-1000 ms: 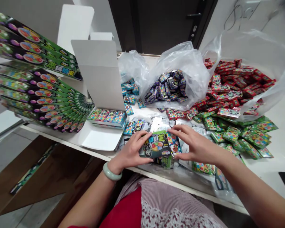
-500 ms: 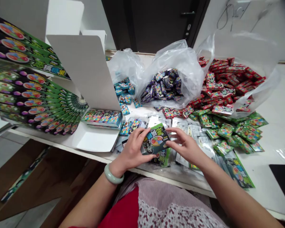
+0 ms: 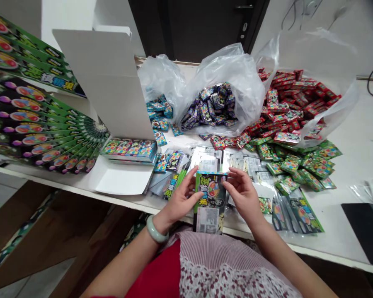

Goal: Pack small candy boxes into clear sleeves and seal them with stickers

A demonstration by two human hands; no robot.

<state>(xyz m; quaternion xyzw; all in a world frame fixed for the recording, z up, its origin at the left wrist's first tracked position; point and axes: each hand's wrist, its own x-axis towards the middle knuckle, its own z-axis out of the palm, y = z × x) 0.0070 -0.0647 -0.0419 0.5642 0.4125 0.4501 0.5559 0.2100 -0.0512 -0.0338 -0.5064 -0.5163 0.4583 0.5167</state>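
Note:
Both my hands hold one green and black printed pouch [image 3: 209,200] upright over the table's front edge. My left hand [image 3: 180,199], with a pale green bangle on its wrist, grips the pouch's left side. My right hand [image 3: 243,194] pinches its upper right corner. More flat pouches [image 3: 294,211] lie on the table to the right of my hands, and several silver-backed ones [image 3: 208,159] lie just behind them.
An open white box [image 3: 124,149] holding a row of small packets stands at left, beside stacked green cartons [image 3: 40,124]. Clear bags hold blue [image 3: 158,109], purple [image 3: 213,105] and red packets [image 3: 292,103]. Loose green packets [image 3: 301,165] lie at right.
The pouch has turned from lying tilted to standing upright and come closer to me. My hands came nearer the table edge. The camera view shifted slightly.

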